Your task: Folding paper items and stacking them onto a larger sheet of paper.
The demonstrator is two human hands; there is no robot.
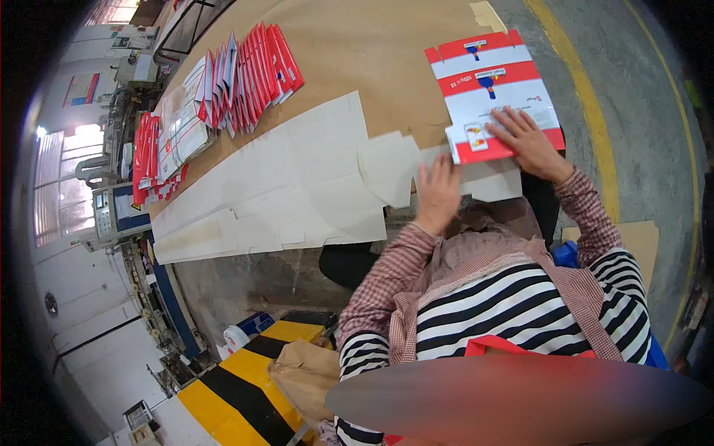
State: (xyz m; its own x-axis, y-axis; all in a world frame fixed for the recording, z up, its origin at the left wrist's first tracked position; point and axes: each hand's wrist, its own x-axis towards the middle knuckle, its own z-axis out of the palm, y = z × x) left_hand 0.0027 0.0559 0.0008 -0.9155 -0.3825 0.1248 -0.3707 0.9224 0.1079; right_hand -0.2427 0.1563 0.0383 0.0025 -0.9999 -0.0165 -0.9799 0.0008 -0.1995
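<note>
A flat red-and-white printed carton blank [492, 93] lies at the near right corner of the brown table [372, 44]. My right hand [529, 143] lies palm down on its lower edge, fingers spread, pressing rather than gripping. My left hand [439, 195] rests flat, fingers together, on plain white card sheets [297, 178] at the table's front edge, just left of the blank. Both forearms wear red checked sleeves over a striped top.
Fanned rows of folded red-and-white cartons [253, 70] and further stacks [160, 149] stand at the table's far left. A yellow floor line [587, 111] runs on the right. A yellow-and-black striped block [238, 379], a brown paper bag [309, 375] and machines [115, 212] are on the left.
</note>
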